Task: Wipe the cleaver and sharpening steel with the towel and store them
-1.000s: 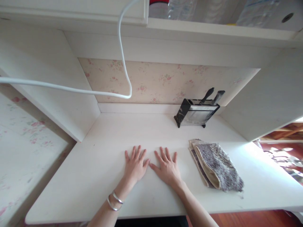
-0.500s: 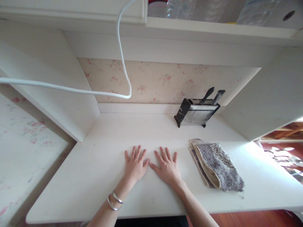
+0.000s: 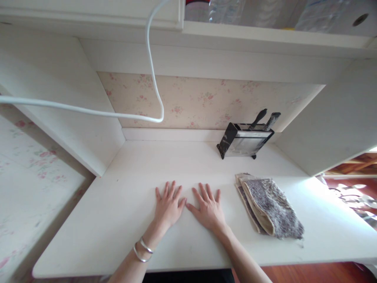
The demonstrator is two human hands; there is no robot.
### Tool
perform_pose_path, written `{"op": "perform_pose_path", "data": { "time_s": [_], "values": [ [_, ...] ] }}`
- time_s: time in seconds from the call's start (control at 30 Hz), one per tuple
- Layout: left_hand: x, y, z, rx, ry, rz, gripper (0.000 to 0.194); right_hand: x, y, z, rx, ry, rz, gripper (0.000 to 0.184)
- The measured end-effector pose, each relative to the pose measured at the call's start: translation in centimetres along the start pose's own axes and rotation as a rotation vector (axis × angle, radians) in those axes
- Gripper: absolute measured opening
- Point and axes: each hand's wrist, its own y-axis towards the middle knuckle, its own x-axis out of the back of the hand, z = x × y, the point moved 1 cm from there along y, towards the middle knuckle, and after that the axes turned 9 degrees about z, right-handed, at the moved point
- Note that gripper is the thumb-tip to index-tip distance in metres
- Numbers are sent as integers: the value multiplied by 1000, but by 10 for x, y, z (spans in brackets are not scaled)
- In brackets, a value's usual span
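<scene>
My left hand (image 3: 168, 206) lies flat on the white desk (image 3: 123, 204), fingers spread, holding nothing; silver bangles ring its wrist. Right beside it my right hand (image 3: 207, 209) also rests palm down with fingers apart, the two thumbs almost touching. A folded grey-and-beige speckled cloth (image 3: 266, 205) lies on the desk a short way right of my right hand, untouched.
A black and clear knife holder (image 3: 244, 140) with two dark handles stands at the back against floral wallpaper. A white cable (image 3: 151, 70) hangs in a loop from above. White side panels close in the desk; a shelf with bottles (image 3: 235, 10) runs overhead.
</scene>
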Motion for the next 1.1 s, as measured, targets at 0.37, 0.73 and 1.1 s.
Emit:
{"op": "perform_pose_path", "data": {
  "time_s": [0.37, 0.73, 1.1],
  "values": [
    [0, 0, 1, -2, 3, -1, 51, -2, -1, -1, 10, 3, -21, 71],
    [-1, 0, 0, -4, 5, 9, 52, -3, 0, -1, 18, 4, -31, 71],
    [0, 0, 0, -1, 1, 5, 51, -4, 0, -2, 20, 8, -36, 71]
  ]
}}
